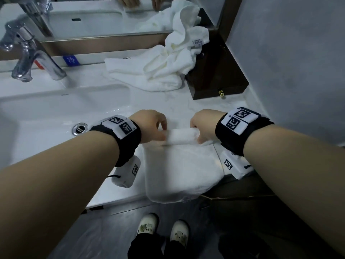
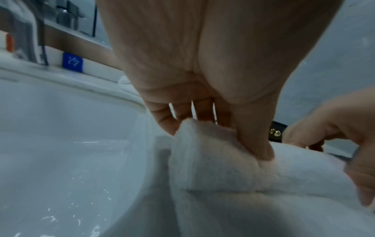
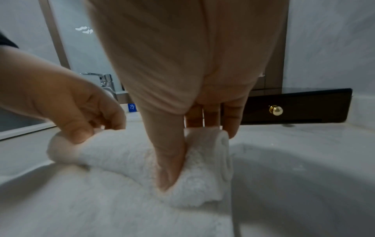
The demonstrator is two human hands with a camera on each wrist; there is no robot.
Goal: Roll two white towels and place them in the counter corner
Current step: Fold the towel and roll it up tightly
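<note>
A white towel (image 1: pixel 179 169) lies flat on the counter's front right part, its near end hanging over the edge. Its far end is wound into a roll (image 1: pixel 182 136). My left hand (image 1: pixel 160 128) grips the roll's left end (image 2: pixel 213 173), thumb on the near side and fingers over the far side. My right hand (image 1: pixel 197 131) grips the right end (image 3: pixel 202 184) the same way, where the spiral of layers shows. A second white towel (image 1: pixel 168 68) lies crumpled at the back of the counter, partly draped over a dark box.
The sink basin (image 1: pixel 56 113) and chrome faucet (image 1: pixel 28 58) are to the left. A dark wooden box with a brass knob (image 1: pixel 218 79) fills the back right corner against the grey wall (image 1: pixel 289 53). A mirror (image 1: pixel 93 19) runs along the back.
</note>
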